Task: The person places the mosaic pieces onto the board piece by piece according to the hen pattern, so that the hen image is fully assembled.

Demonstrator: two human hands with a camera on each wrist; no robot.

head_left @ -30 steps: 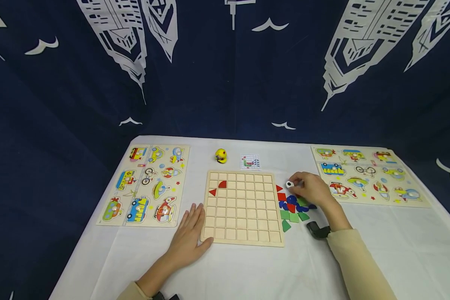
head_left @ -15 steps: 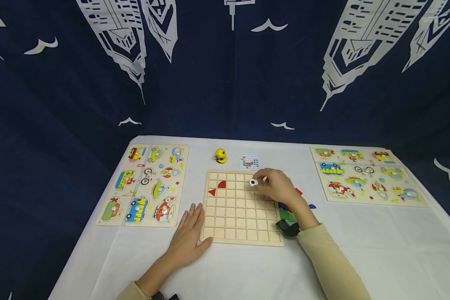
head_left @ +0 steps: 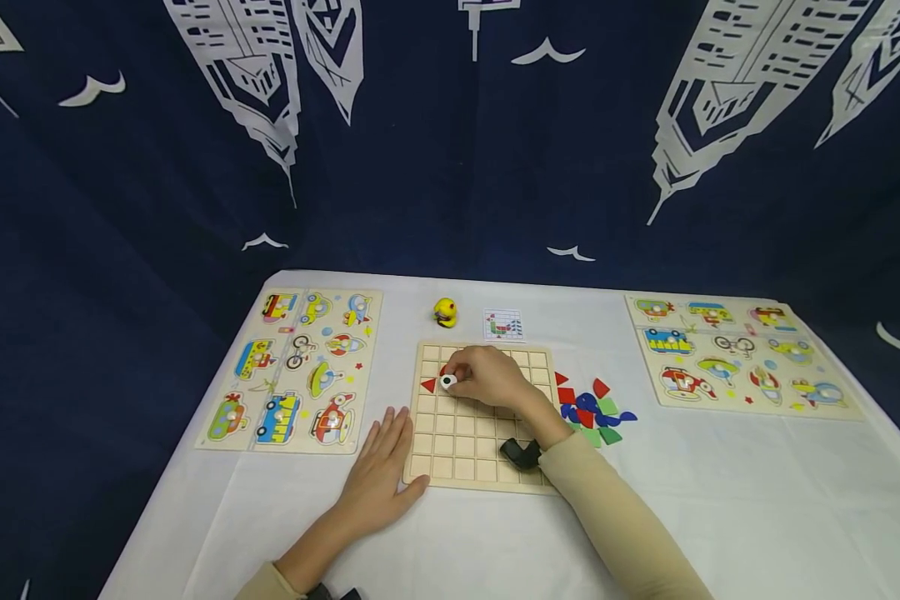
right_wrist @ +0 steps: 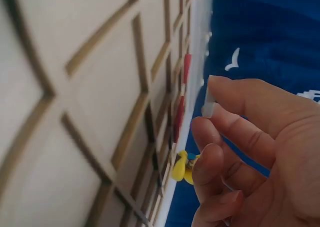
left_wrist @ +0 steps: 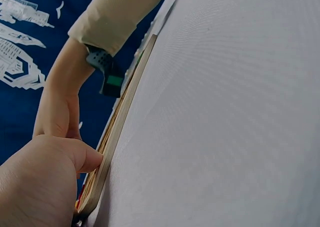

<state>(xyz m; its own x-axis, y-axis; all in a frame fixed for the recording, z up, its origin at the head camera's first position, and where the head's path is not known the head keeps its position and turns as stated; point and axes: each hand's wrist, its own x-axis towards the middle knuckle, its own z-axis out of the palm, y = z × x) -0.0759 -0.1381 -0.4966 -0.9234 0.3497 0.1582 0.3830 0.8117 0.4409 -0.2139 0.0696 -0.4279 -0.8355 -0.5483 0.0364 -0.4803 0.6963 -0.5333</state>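
Note:
My right hand [head_left: 487, 377] pinches a small white tile with a black dot [head_left: 447, 382] between thumb and fingertips. It holds the tile over the upper left of a wooden grid board [head_left: 442, 468]. In the right wrist view the thin white tile [right_wrist: 208, 104] is seen edge-on, a little off the grid surface. A red triangle [head_left: 428, 386] lies in a cell just left of the tile; a second red piece is mostly hidden by the fingers. My left hand [head_left: 378, 477] lies flat along the board's left edge, its thumb at the near corner.
Loose red, blue and green pieces [head_left: 587, 410] lie right of the board, partly behind my right forearm. Beyond it are a small pattern card [head_left: 503, 325] and a yellow duck toy [head_left: 445, 312]. Vehicle puzzle boards flank both sides, left [head_left: 292, 371] and right [head_left: 735, 358].
My right hand has carried the dotted tile leftward from the loose pieces, across the board, to its upper left. My left hand has stayed in place.

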